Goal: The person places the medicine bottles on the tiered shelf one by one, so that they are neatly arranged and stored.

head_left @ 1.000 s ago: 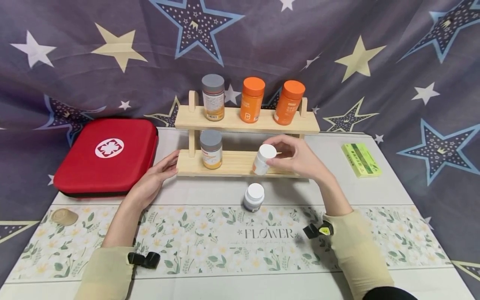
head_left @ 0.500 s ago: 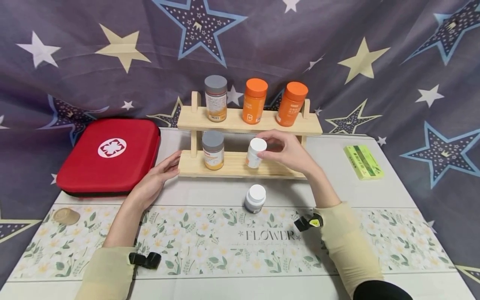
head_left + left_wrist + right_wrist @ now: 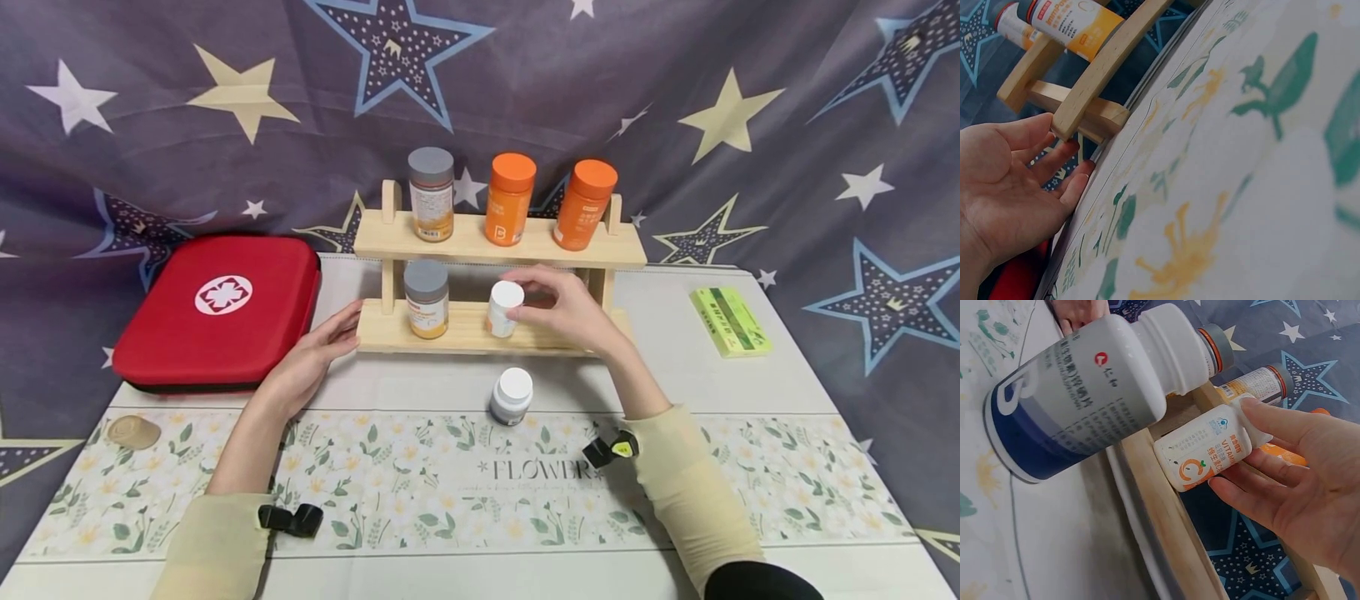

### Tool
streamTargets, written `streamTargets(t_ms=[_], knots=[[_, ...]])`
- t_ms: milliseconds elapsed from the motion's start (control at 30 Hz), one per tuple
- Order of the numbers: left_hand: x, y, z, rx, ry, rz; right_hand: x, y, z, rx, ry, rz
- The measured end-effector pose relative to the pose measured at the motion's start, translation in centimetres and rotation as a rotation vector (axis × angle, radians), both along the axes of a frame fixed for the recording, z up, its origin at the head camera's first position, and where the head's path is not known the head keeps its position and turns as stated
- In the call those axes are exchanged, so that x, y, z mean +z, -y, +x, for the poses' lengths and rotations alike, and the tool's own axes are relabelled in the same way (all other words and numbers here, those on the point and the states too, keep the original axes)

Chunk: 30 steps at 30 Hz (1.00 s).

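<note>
My right hand (image 3: 561, 310) pinches a small white vitamin bottle (image 3: 1205, 447) near its cap, thumb on one side and fingers on the other. The bottle stands close over the lower board of a two-tier wooden shelf (image 3: 390, 333), nearly upright. My left hand (image 3: 1016, 181) holds the left end of that lower board between thumb and fingers. To the left on the same board is a grey-capped bottle (image 3: 427, 300). In front of the shelf, a larger white-and-blue pill bottle (image 3: 1079, 400) stands on the table; it looms near in the right wrist view.
The upper board carries another grey-capped bottle (image 3: 431, 196) and two orange bottles (image 3: 511, 200). A red first-aid case (image 3: 217, 312) lies at left, near a small tan cylinder (image 3: 133, 432). A green box (image 3: 730, 322) lies at right. A starry cloth (image 3: 600, 67) hangs behind.
My right hand has carried the small white bottle left along the lower board, and its tilt has straightened. The left hand stays at the shelf's end.
</note>
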<state>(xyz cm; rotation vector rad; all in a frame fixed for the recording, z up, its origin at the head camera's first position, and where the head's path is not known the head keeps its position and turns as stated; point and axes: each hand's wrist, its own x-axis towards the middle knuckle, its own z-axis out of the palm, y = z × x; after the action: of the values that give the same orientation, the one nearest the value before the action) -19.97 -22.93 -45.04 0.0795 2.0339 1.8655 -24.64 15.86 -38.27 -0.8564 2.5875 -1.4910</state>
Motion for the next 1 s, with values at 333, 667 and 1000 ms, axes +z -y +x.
streamTargets(t_ms=[333,667,1000], knots=[[0.2,0.0,0.1,0.001,0.003,-0.003,-0.3,0.1,-0.1,-0.002,-0.019,0.024],[0.2,-0.1,0.1,0.004,0.006,-0.003,-0.3,0.1,0.0,-0.012,-0.014,0.027],[0.1,0.0,0.0,0.004,0.003,-0.007,-0.6,-1.1,0.7,-0.038,0.022,-0.094]])
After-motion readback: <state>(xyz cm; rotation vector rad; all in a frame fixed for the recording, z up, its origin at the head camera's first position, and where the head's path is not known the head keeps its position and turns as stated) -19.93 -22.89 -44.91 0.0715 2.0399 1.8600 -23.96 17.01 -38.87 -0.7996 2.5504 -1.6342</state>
